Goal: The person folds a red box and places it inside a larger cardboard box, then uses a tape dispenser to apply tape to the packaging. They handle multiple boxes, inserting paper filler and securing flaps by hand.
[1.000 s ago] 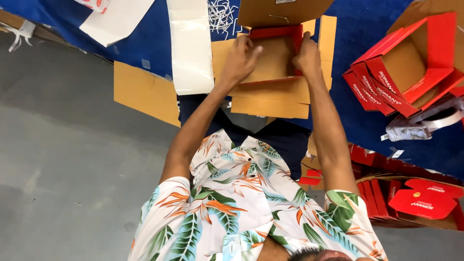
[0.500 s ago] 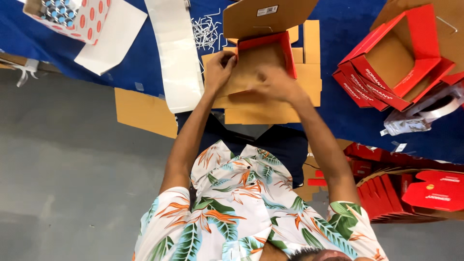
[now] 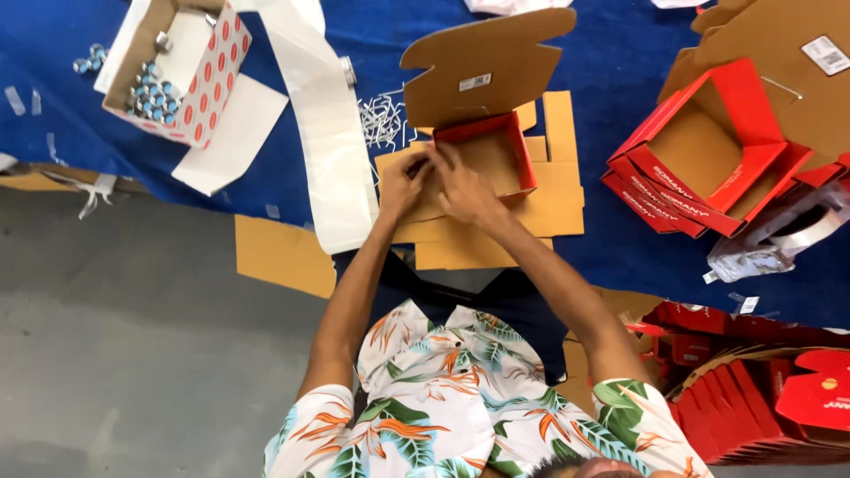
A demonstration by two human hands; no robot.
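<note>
On a blue table cover (image 3: 620,35) at frame centre, the left hand (image 3: 403,184) and right hand (image 3: 465,190) press together, pinching a red-lined cardboard box (image 3: 496,155) wall, apparently steadying its fold.

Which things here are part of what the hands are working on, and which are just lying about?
In hand:
left hand
right hand
half-folded red box
flat cardboard blanks

Lying about:
dotted box of small metal parts
white paper strip
stacked red boxes
tape roll
</note>
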